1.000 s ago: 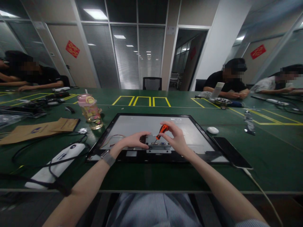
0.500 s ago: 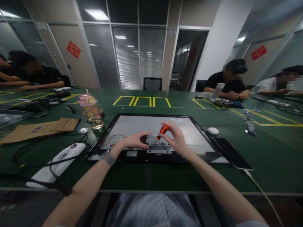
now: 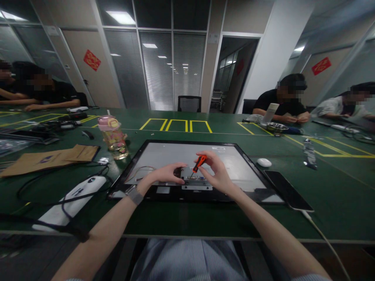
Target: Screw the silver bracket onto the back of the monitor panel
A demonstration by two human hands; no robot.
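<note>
A flat monitor panel (image 3: 234, 164) lies back-up on the green table, black frame around a grey metal back. Near its front edge sits a small metal bracket with connector ports (image 3: 197, 182). My right hand (image 3: 218, 173) pinches a small orange-handled screwdriver (image 3: 199, 162), its tip down at the bracket's left end. My left hand (image 3: 165, 175) rests on the panel just left of the bracket, fingers curled and pressed down by the screwdriver tip; what lies under them is hidden. A grey band circles my left wrist.
A pink-lidded drink bottle (image 3: 113, 137) and brown paper envelopes (image 3: 49, 158) lie at left. A white device with black cables (image 3: 70, 203) sits front left. A phone (image 3: 287, 190) and white mouse (image 3: 264, 162) lie right. Other people sit at the far left and far right.
My right hand has turned the screwdriver slightly, the handle shifting a little left. My left hand stays put on the panel.
</note>
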